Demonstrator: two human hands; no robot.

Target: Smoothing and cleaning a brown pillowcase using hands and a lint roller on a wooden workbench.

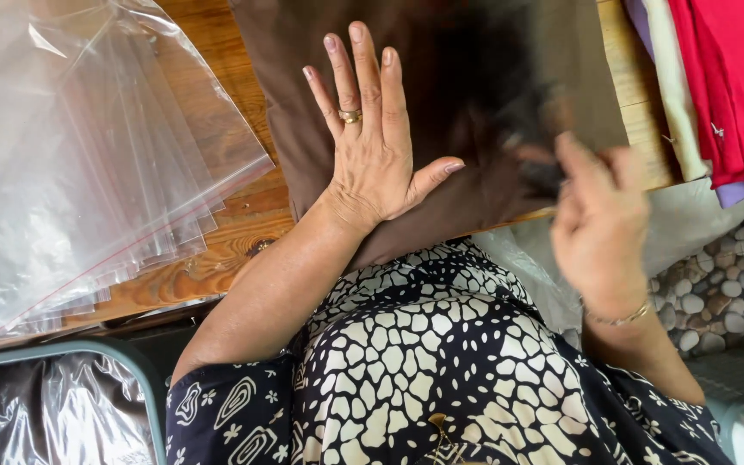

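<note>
Lower centre of the frame: the person's black-and-cream patterned dress [424,370], with a clear plastic sack [53,413] in a grey-green frame at lower left. Mid-frame: the left hand [372,146], ringed, lies flat with fingers spread on a folded brown cloth [475,77] at the edge of the wooden table [217,258], while the right hand [600,224], blurred, grips the cloth's right side, its fingers' closure unclear. Upper left: a fanned stack of clear plastic zip bags [79,146]; upper right: folded red and pale fabrics [716,77] above grey pebble flooring [725,275].

wooden table [217,258] | pebble floor [725,284] | soft daylight
</note>
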